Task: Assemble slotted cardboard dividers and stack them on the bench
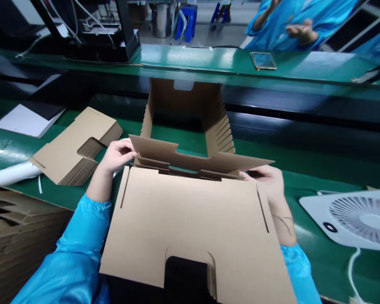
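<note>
A large notched cardboard panel (193, 211) with slits near its sides stands tilted in front of me. Behind its top edge, my hands grip a cardboard sheet (196, 156) with a cut-out in its upper edge. My left hand (118, 154) is closed on its left end, thumb towards me. At the right end, my right hand (269, 181) is closed on it, its fingers partly hidden. More cardboard edges show between this sheet and the panel. Beyond stands an open cardboard frame (221, 122) with slots along its right wall.
Left lies a stack of notched cardboard pieces (79, 143), by a white roll (15, 172) and a white sheet (27, 120). A grey fan (361, 219) is at right. More cardboard (22, 236) is piled lower left. A person in blue (297, 25) is across the bench.
</note>
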Tool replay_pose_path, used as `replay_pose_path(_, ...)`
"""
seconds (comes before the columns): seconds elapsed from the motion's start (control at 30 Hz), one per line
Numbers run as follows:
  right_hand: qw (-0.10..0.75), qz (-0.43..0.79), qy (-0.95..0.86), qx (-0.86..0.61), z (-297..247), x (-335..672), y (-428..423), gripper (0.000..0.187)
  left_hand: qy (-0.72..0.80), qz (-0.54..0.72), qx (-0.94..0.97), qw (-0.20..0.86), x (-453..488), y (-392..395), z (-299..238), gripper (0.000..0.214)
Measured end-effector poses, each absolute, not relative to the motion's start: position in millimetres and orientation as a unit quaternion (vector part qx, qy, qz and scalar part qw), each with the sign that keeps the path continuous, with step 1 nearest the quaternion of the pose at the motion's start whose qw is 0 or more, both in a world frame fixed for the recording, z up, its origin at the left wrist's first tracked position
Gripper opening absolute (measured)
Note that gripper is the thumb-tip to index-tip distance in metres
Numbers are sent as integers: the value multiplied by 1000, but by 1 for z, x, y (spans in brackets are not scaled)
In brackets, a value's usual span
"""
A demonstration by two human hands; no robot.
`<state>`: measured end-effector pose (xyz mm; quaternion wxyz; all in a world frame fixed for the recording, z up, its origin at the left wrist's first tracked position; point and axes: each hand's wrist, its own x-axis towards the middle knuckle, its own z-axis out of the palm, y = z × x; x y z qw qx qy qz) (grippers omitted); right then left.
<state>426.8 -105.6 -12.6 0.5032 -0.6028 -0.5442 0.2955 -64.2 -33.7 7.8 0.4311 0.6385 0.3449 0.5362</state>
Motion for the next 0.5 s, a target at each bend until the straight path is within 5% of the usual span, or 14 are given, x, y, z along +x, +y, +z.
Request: replay_pose_path(0.5, 530, 240, -479, -657, -13, 421, -106, 46, 329, 498, 689, 412, -71, -33, 4, 33)
